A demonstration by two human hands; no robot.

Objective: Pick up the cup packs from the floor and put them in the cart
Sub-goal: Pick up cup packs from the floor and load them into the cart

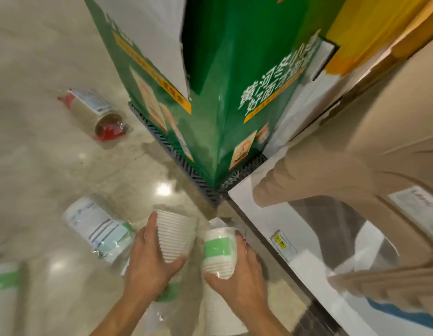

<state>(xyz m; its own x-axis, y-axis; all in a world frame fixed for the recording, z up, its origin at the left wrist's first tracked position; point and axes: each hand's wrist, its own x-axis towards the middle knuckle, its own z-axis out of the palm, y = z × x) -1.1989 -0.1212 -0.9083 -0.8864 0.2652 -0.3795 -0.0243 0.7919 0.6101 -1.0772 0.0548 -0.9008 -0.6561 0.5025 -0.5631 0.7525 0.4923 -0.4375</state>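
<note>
My left hand grips a pack of white ribbed paper cups held above the floor. My right hand grips a second white cup pack with a green label just to its right. Another white pack with a printed label lies on the floor to the left. A brown cup pack with red ends lies farther away at the upper left. A further white and green pack shows at the bottom left edge. No cart is in view.
A tall green display stand on a grey grid base rises straight ahead. A white shelf edge with a yellow price tag runs along the right, with large beige packages on it. The glossy floor spreads to the left.
</note>
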